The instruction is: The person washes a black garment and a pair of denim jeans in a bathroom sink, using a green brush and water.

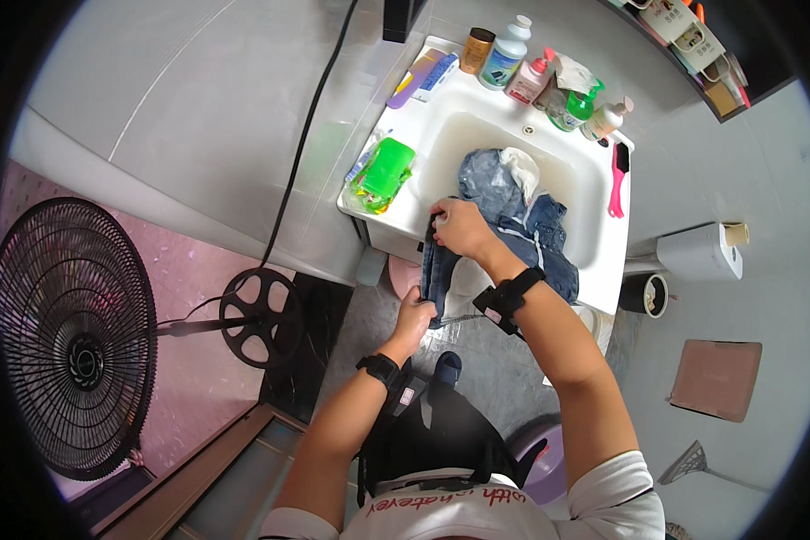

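A wet blue denim garment (pixel 489 181) with a white drawstring and a pale lining patch lies bunched in the white sink (pixel 597 253), partly in cloudy water. One part of it hangs over the sink's front edge. My right hand (pixel 460 226) grips the denim at that edge, fingers closed around a dark folded strip. Lower down, my left hand (pixel 415 320) pinches the bottom end of the same strip, so the cloth is stretched between both hands. Black bands sit on both of my wrists.
On the sink's left ledge lies a green soap bar (pixel 389 167) on its wrapper. Several bottles (pixel 506 54) line the back. A pink-handled brush (pixel 618 182) rests at right. A black fan (pixel 77 337) stands left; a purple basin (pixel 545 466) is on the floor.
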